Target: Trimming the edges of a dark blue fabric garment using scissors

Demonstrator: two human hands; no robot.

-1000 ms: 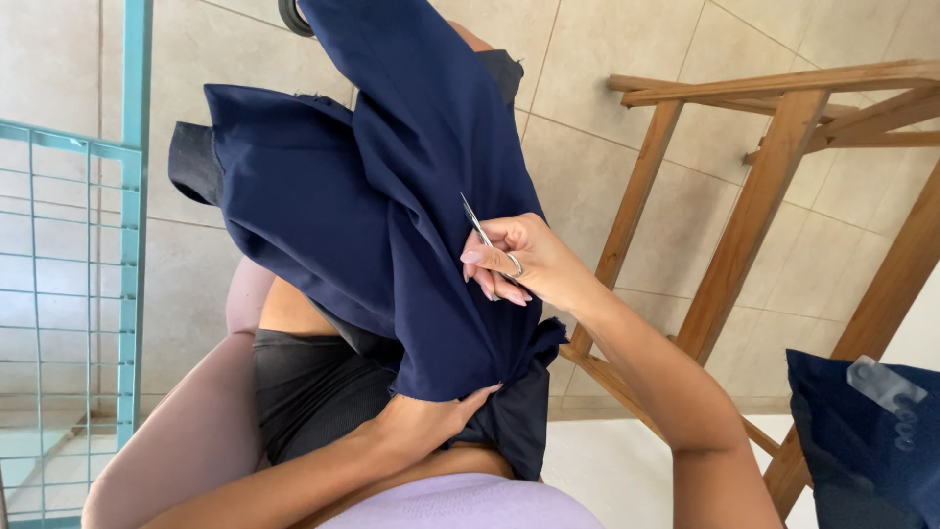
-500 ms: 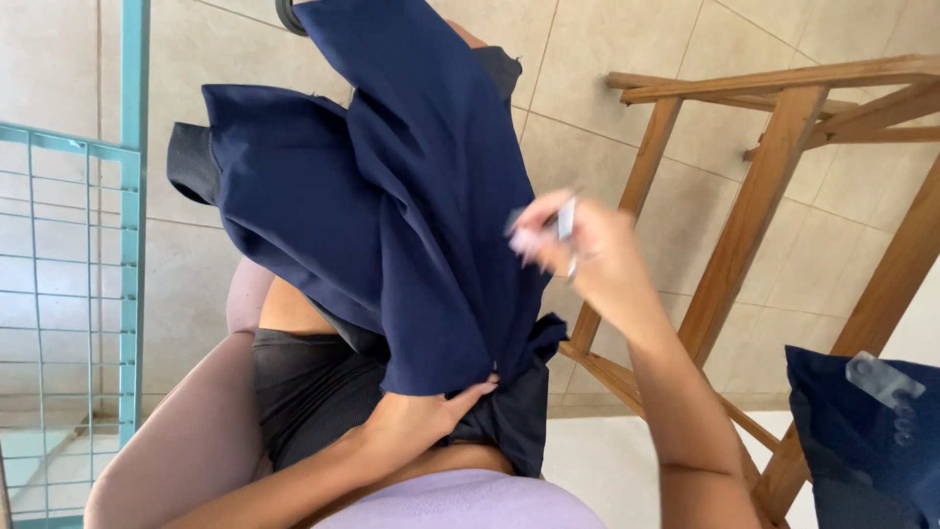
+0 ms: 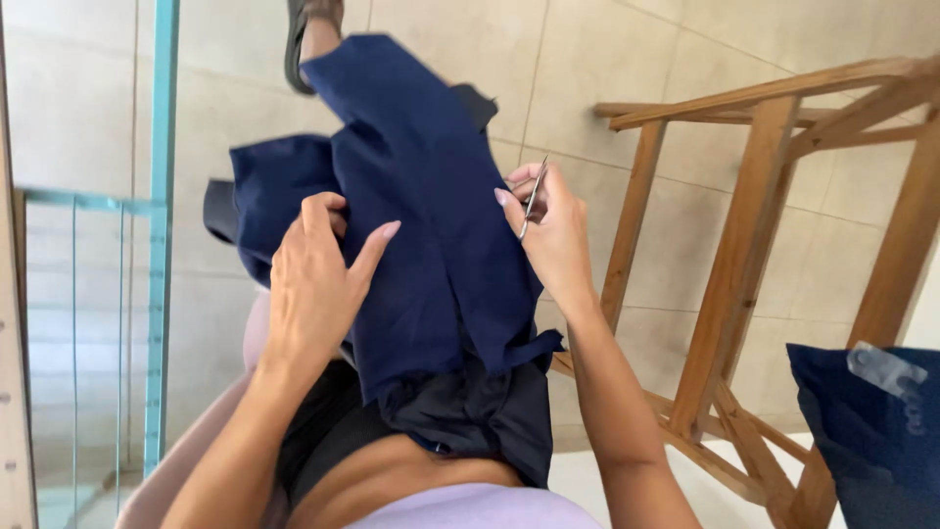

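left hand (image 3: 313, 284) moved up, one garment (image 3: 431, 225), one needle (image 3: 534, 196)

A single head-worn camera looks steeply down, close over the person's lap and hands, toward the tiled floor (image 3: 607, 59) beyond

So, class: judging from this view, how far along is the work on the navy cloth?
Done: nothing finished shows. In hand: the left hand rests on the navy cloth over the lap; the right hand pinches a thin metal tool at its edge. Left: cannot tell.
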